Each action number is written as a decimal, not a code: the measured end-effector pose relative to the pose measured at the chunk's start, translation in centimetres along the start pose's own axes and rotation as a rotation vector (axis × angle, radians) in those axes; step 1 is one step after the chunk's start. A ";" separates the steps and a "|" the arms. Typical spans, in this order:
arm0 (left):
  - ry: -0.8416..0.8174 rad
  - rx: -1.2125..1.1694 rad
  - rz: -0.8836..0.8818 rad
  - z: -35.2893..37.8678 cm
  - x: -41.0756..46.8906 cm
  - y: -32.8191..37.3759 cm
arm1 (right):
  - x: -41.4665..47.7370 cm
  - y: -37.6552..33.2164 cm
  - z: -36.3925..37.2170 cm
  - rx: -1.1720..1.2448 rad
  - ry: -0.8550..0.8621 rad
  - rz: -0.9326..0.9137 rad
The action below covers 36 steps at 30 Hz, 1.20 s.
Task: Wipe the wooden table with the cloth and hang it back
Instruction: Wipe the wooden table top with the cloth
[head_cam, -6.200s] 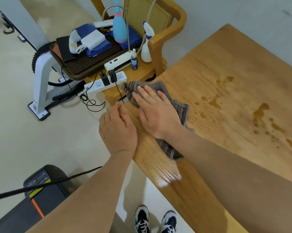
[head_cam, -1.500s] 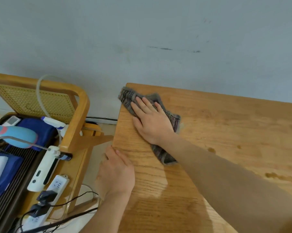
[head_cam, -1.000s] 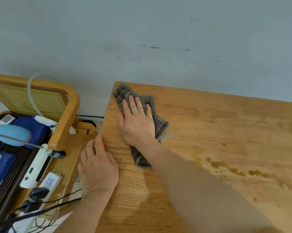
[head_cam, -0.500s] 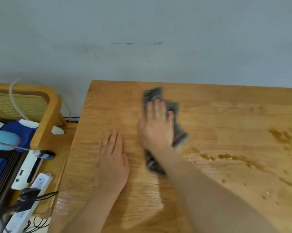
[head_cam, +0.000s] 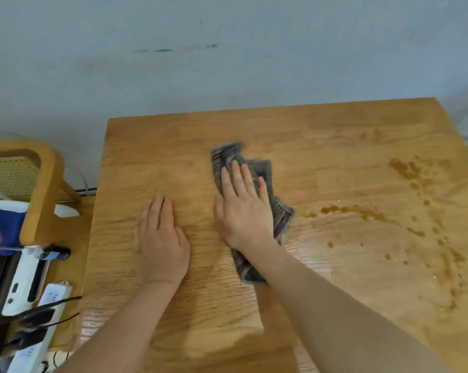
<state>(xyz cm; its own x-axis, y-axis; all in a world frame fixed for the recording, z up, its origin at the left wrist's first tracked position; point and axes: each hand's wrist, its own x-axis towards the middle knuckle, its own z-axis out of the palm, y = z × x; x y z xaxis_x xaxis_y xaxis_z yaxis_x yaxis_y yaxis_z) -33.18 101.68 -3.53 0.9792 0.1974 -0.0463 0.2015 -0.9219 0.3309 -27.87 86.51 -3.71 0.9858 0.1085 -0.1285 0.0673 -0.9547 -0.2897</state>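
The right hand (head_cam: pixel 245 208) lies flat, palm down, fingers straight and close together, pressing the grey striped cloth (head_cam: pixel 255 211) onto the wooden table (head_cam: pixel 348 162) – a flat press, not a closed grasp. Much of the cloth is hidden under the palm and wrist; its far end shows beyond the fingertips, and a strip shows along the forearm. The left hand (head_cam: pixel 161 242) rests open and flat on bare wood just beside it, holding nothing.

Brown spilled liquid (head_cam: pixel 359 211) starts near the cloth's right edge and scatters in drops toward the table's right side. The table's far edge meets the grey wall (head_cam: pixel 227 63); its left edge is fully in view, while the near edge is cut off by the frame. Left of the table stands a wooden chair (head_cam: pixel 43 184), only partly visible – below it a white power strip (head_cam: pixel 48 313) with dark plugs, its end cropped.
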 end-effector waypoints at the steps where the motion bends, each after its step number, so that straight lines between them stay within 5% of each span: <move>1: 0.006 -0.005 0.004 0.0 0.0 0.0 | -2.4 -1.4 0.8 0.005 -0.016 -0.072; 7: 0.044 0.005 0.029 -0.1 0.1 -0.2 | -14.9 -0.7 2.3 -0.100 -0.138 -0.319; 11: 0.019 0.006 0.037 -0.4 0.2 -0.1 | -13.8 1.6 0.9 -0.146 -0.192 -0.466; 18: -0.049 0.099 0.225 0.0 -0.1 0.2 | 1.2 3.0 -1.8 -0.087 -0.028 0.000; 27: -0.008 0.090 0.210 0.0 -0.2 0.3 | -11.2 -0.3 1.2 -0.059 -0.051 -0.110; 31: -0.022 0.098 0.216 -0.1 0.3 0.2 | -6.9 0.7 0.4 -0.075 -0.043 -0.135; 36: -0.013 0.075 0.206 0.0 -0.1 0.2 | 3.0 -0.5 -0.6 -0.026 0.018 0.095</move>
<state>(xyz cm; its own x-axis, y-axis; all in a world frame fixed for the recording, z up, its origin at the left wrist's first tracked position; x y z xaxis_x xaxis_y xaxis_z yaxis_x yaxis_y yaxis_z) -33.24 101.45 -3.47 1.0000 -0.0019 0.0023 -0.0025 -0.9647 0.2633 -24.83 87.12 -3.41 0.9905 0.0119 -0.1371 -0.0232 -0.9674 -0.2521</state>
